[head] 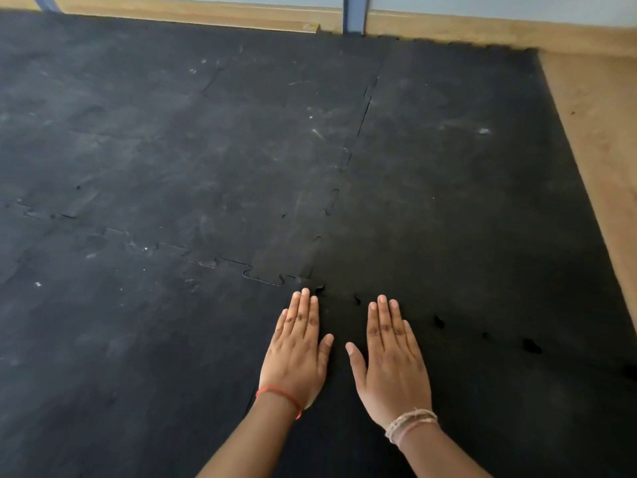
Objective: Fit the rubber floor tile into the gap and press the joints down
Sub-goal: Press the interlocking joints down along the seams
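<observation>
A darker black rubber floor tile (458,208) lies at the right among dustier black tiles (155,160), joined by puzzle-shaped edges. Its left joint (339,174) runs from the far edge down to a corner just beyond my fingertips. A second joint (441,322) runs rightward from that corner, with small dark gaps showing along it. My left hand (298,350) rests flat, palm down, fingers together, just short of the corner. My right hand (391,357) lies flat beside it, its fingertips at the rightward joint. Neither hand holds anything.
Bare tan floor (599,139) borders the mats on the right and along the far side. A blue post (355,13) stands at the far edge, with another blue leg (44,1) at the top left. A jagged joint (213,260) crosses the left tiles.
</observation>
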{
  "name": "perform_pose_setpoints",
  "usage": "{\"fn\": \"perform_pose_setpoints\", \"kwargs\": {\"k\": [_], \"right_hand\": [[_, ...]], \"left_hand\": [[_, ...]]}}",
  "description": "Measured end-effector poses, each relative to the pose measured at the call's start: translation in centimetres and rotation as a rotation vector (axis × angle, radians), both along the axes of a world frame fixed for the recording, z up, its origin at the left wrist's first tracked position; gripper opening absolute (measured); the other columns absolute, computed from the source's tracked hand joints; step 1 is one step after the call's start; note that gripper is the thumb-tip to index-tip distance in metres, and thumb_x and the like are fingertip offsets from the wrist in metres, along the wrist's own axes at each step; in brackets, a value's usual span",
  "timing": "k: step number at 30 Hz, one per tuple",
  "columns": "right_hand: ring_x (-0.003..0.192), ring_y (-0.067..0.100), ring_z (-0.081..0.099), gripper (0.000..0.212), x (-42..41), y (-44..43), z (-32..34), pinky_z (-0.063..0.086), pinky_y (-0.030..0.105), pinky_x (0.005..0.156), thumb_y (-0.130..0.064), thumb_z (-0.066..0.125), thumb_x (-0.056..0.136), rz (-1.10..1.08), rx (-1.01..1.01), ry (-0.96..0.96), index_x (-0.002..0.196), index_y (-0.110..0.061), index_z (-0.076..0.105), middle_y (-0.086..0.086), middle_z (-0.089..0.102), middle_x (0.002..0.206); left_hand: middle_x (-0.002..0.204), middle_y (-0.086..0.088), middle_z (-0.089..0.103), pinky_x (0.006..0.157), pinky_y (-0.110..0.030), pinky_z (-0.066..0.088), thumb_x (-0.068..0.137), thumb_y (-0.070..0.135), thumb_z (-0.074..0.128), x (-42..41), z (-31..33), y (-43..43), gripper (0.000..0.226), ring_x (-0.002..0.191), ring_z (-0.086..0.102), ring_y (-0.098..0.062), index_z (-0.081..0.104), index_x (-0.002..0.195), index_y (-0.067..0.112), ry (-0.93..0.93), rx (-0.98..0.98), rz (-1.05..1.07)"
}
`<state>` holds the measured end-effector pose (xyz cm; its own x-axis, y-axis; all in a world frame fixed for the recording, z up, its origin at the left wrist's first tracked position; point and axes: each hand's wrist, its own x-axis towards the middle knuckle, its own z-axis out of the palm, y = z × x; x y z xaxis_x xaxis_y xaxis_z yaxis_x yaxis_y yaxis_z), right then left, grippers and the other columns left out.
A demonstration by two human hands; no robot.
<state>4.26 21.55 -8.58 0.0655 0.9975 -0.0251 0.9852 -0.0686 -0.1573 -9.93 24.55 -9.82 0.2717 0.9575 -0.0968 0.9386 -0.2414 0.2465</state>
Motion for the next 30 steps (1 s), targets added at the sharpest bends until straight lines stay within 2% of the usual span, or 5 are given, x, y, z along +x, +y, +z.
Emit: {"fn": "perform_pose_setpoints", "kwargs": {"k": [3,8,12,17,30], "right_hand": [[0.135,0.026,0.033,0.068,-0.1,0.2,-0.1,0.032,0.041,0.108,-0.048,0.017,0.09,0.018,-0.002,-0.003,0.137,-0.002,0.036,0.015,0.038,0.145],[0.142,0.018,-0.014,0.067,0.8,1.2,-0.8,-0.008,0.033,0.113,-0.051,0.009,0.092,0.153,-0.099,-0.041,0.142,-0.011,-0.012,0.007,-0.01,0.157],[0.14,0.015,-0.02,0.071,1.7,2.8,0.4,-0.011,0.03,0.112,-0.056,0.012,0.092,0.439,-0.154,-0.089,0.145,-0.012,-0.01,0.002,-0.015,0.156],[0.138,0.015,-0.024,0.071,0.5,2.8,1.2,-0.009,0.031,0.114,-0.054,0.012,0.093,0.623,-0.246,-0.136,0.143,-0.012,-0.014,0.004,-0.019,0.155],[0.144,0.019,-0.01,0.076,-1.1,5.8,3.7,0.004,0.034,0.117,-0.055,0.023,0.094,0.684,-0.57,-0.32,0.145,-0.008,-0.009,0.007,-0.014,0.156]], "left_hand": [[0.143,0.003,-0.029,0.109,-0.025,-0.019,0.096,0.042,0.011,-0.1,-0.1,0.3,0.056,0.127,-0.039,-0.01,-0.024,0.133,0.017,-0.01,0.01,-0.003],[0.144,0.003,-0.026,0.11,-0.024,-0.016,0.096,0.041,0.014,0.0,0.1,0.3,0.058,0.13,-0.03,-0.008,-0.017,0.139,0.015,-0.036,0.01,-0.016],[0.151,0.0,-0.021,0.11,-0.027,-0.016,0.094,0.048,0.009,-1.7,-0.1,-2.4,0.062,0.131,-0.029,-0.009,-0.017,0.139,0.015,-0.029,0.028,0.135],[0.147,0.006,-0.029,0.108,-0.027,-0.022,0.068,0.065,-0.026,-4.6,-0.3,-6.2,0.076,0.129,-0.038,-0.012,-0.03,0.132,0.023,0.014,-0.022,0.236],[0.147,0.005,-0.027,0.111,-0.031,-0.016,0.075,0.055,-0.015,-4.4,-0.5,-5.8,0.067,0.132,-0.033,-0.015,-0.027,0.133,0.024,0.039,-0.004,0.221]]}}
